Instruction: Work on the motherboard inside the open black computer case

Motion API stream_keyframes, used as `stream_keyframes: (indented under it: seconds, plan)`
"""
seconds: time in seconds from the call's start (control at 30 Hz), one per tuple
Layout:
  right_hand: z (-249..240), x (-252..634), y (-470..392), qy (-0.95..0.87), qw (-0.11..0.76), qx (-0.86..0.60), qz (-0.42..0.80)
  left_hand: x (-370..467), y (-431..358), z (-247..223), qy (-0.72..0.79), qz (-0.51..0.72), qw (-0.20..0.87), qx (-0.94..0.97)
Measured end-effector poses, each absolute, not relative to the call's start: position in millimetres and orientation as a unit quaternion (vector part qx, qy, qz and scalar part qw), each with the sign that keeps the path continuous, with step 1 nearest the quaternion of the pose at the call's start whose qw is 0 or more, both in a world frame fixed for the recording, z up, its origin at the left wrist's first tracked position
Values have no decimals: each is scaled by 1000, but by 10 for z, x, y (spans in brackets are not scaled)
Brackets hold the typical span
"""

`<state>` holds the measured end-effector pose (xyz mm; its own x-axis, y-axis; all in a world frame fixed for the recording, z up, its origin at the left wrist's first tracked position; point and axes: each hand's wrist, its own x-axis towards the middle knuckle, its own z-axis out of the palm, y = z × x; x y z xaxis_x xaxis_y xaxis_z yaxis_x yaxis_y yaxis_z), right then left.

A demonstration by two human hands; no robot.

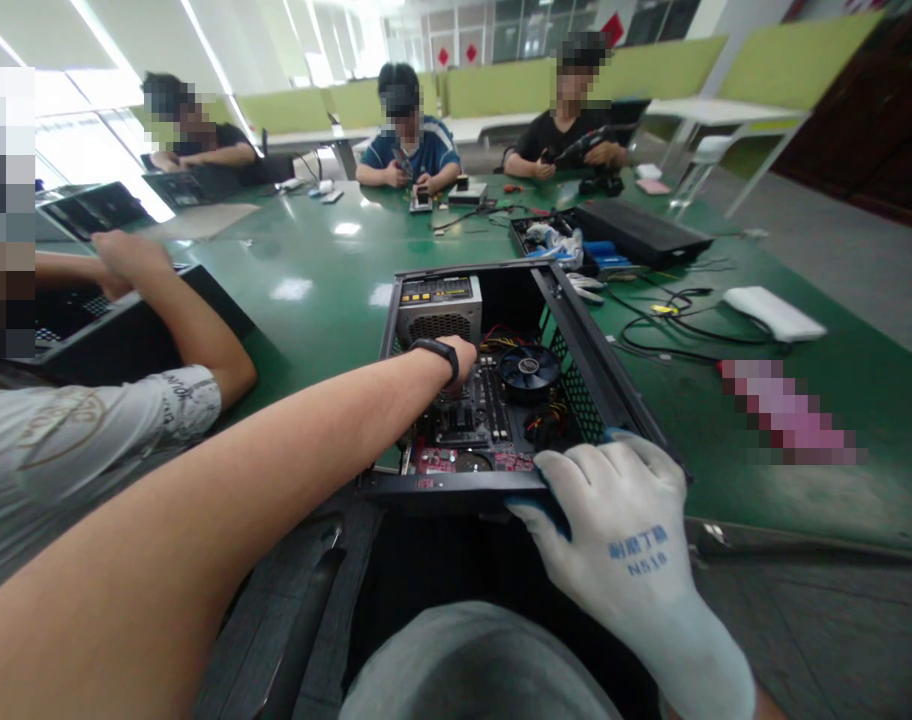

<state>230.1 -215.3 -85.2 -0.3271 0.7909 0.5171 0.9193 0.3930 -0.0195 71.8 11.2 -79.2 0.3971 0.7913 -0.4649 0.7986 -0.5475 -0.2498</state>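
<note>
An open computer case (pixel 501 488) lies in front of me with its inside facing up. My left hand (pixel 463 355), bare and with a black band on the wrist, reaches into it beside the power supply (pixel 441 312). Its fingers are out of sight, so I cannot tell what they touch. A round black cooling fan (pixel 529 370) sits just to the right of it, over the motherboard (pixel 463 415). My right hand (pixel 613 500), in a white work glove, is curled over the near right corner of the case's frame.
On my left, another person's arm (pixel 178 310) rests across a second black case (pixel 126 345). Cables (pixel 673 310), a white box (pixel 775 313) and a tray with gloves (pixel 553 245) lie on the green table (pixel 313 265) to the right. Several people work along the far side.
</note>
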Motion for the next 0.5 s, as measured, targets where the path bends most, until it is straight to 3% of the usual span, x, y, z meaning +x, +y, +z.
stream_keyframes:
  seconds: [0.5]
  plan:
    - [-860, 2301, -2164, -801, 224, -538, -133, 800, 18, -639, 461, -301, 7, 835]
